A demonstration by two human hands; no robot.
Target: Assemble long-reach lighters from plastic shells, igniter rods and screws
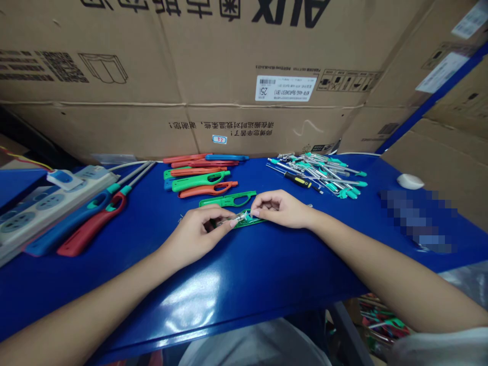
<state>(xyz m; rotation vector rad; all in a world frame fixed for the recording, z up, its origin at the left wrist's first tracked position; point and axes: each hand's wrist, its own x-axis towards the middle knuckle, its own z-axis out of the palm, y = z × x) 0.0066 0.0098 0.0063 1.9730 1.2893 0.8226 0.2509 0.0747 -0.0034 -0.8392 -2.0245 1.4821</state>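
Observation:
My left hand (204,229) is closed around a small clear and metallic lighter part (241,217), held between thumb and fingers. It sits over a green lighter shell (249,223) that lies on the table. From the right, my right hand (280,208) pinches at the same shell, its thumb and index fingertip together by the teal piece inside; what they grip is too small to make out. Just beyond the hands rests a second green shell half (227,200), its hollow side up.
Orange, red, green and blue lighter shells (202,181) are stacked behind. Right of them lie metal lighter tubes with teal parts (328,170) and a black-yellow screwdriver (299,180). Two assembled lighters (93,221) rest beside a power strip (49,203) at left. A cardboard wall (213,91) bounds the back.

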